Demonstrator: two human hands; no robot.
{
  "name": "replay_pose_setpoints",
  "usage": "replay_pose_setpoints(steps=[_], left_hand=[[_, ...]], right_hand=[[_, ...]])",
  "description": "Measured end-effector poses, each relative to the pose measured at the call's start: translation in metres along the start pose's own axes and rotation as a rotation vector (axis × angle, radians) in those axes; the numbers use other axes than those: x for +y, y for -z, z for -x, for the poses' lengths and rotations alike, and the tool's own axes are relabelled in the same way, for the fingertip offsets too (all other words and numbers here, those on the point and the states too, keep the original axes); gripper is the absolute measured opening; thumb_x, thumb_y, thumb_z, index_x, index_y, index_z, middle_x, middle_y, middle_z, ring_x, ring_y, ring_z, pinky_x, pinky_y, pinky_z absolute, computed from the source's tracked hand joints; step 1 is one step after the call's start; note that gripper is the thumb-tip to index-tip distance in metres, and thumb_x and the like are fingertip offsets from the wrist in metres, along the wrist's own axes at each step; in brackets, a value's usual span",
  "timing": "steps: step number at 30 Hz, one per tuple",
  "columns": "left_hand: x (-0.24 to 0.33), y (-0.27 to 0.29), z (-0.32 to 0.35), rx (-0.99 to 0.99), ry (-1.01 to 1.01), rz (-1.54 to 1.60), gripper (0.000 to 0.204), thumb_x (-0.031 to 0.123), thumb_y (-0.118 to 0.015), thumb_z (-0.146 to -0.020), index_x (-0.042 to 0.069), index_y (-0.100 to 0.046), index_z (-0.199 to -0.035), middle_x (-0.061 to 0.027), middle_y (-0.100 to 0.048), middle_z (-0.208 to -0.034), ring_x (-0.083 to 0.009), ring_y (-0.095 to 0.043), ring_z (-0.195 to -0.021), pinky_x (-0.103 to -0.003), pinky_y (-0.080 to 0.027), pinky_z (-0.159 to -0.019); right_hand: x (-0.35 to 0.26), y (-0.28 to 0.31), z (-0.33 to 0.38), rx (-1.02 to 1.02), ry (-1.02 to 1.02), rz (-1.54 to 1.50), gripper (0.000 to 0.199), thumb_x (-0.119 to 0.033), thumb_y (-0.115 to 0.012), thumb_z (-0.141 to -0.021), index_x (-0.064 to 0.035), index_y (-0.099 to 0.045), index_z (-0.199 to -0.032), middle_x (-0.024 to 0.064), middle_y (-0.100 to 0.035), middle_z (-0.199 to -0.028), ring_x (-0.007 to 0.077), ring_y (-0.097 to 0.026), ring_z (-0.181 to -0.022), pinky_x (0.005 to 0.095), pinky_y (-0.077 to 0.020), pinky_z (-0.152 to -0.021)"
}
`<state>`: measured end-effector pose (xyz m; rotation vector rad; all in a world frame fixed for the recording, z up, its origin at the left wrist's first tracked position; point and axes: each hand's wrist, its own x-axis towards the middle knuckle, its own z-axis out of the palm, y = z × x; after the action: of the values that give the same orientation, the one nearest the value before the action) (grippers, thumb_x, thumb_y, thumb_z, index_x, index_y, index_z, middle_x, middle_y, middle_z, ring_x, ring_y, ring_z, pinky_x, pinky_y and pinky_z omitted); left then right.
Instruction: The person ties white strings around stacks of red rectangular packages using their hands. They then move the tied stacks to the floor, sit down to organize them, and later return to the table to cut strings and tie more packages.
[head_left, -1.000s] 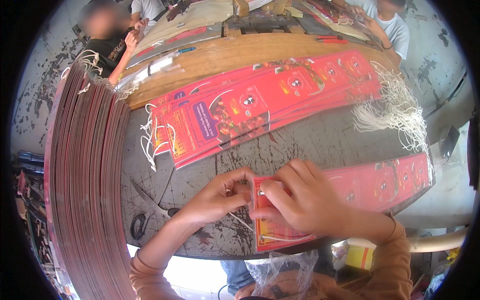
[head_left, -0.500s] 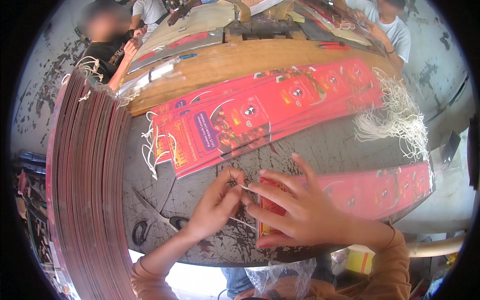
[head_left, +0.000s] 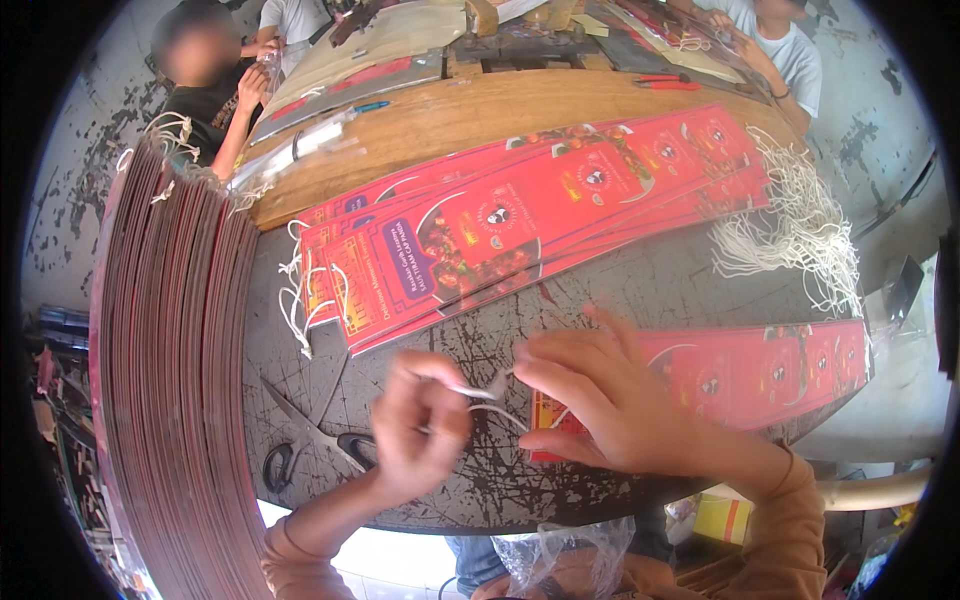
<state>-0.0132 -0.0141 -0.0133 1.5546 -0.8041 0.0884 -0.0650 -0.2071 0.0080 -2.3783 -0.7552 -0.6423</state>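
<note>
Scratched desk (head_left: 680, 270), L hand (head_left: 420, 430) pinching string (head_left: 500, 412), R hand (head_left: 625, 405) w/ fingers (head_left: 560, 370) spread o/ card (head_left: 720, 375): loose pinch cd drop string.

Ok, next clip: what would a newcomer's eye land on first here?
Probably the overlapping long red printed strips across the middle of the dark table, with a tangle of white strings at their right end. Then the tall, thin-layered stack along the left side. Low in the centre, the left hand grips a pale cord.
</note>
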Motion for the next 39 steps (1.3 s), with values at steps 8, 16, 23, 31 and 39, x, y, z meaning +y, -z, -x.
replay_pose_setpoints(steps=[8,16,23,31,39], left_hand=[[0.016,-0.009,0.004,-0.291,0.09,-0.117,0.02,-0.003,-0.057,-0.079,0.001,-0.048,-0.097,0.0001,-0.047,-0.051,-0.0024,-0.042,-0.042,-0.02,-0.032,-0.039],[0.016,-0.009,0.001,-0.316,0.179,-0.11,0.021,-0.003,-0.057,-0.08,0.0,-0.05,-0.1,-0.0002,-0.046,-0.05,-0.0036,-0.042,-0.042,-0.021,-0.032,-0.039],[0.016,-0.01,0.0,-0.298,0.253,-0.109,0.021,-0.004,-0.057,-0.079,0.0,-0.051,-0.098,-0.0005,-0.046,-0.05,-0.0035,-0.041,-0.041,-0.021,-0.03,-0.038],[0.012,0.0,-0.003,-0.224,0.588,0.185,0.037,-0.007,-0.043,-0.076,0.003,-0.049,-0.112,-0.003,-0.05,-0.084,-0.006,-0.038,-0.067,-0.02,-0.034,-0.06],[0.018,-0.009,0.006,-0.251,0.527,0.54,0.051,0.036,-0.032,-0.095,0.002,-0.036,-0.132,-0.0054,-0.039,-0.115,-0.0088,-0.035,-0.082,-0.022,-0.031,-0.072]], right_hand=[[0.002,-0.022,0.013,0.167,0.088,-0.179,0.039,-0.005,-0.069,-0.069,0.0018,-0.052,-0.104,0.008,-0.058,-0.081,0.0219,-0.056,-0.072,0.0359,-0.0435,-0.067],[-0.001,-0.021,0.012,0.173,0.034,-0.212,0.036,0.002,-0.063,-0.071,0.0022,-0.051,-0.105,0.0082,-0.057,-0.079,0.0214,-0.055,-0.069,0.0359,-0.0431,-0.066],[0.003,-0.024,0.015,0.139,0.049,-0.145,0.029,0.002,-0.062,-0.073,0.0023,-0.054,-0.1,0.0066,-0.056,-0.075,0.0201,-0.055,-0.066,0.035,-0.0429,-0.067],[0.004,-0.02,0.013,0.083,-0.131,-0.262,0.023,0.002,-0.061,-0.076,-0.0023,-0.054,-0.098,0.0052,-0.059,-0.075,0.0185,-0.057,-0.065,0.0334,-0.0434,-0.068],[-0.016,-0.019,0.007,0.287,-0.336,-0.549,0.017,0.002,-0.062,-0.076,-0.0022,-0.053,-0.09,0.0091,-0.057,-0.079,0.0235,-0.053,-0.07,0.0308,-0.0427,-0.064]])
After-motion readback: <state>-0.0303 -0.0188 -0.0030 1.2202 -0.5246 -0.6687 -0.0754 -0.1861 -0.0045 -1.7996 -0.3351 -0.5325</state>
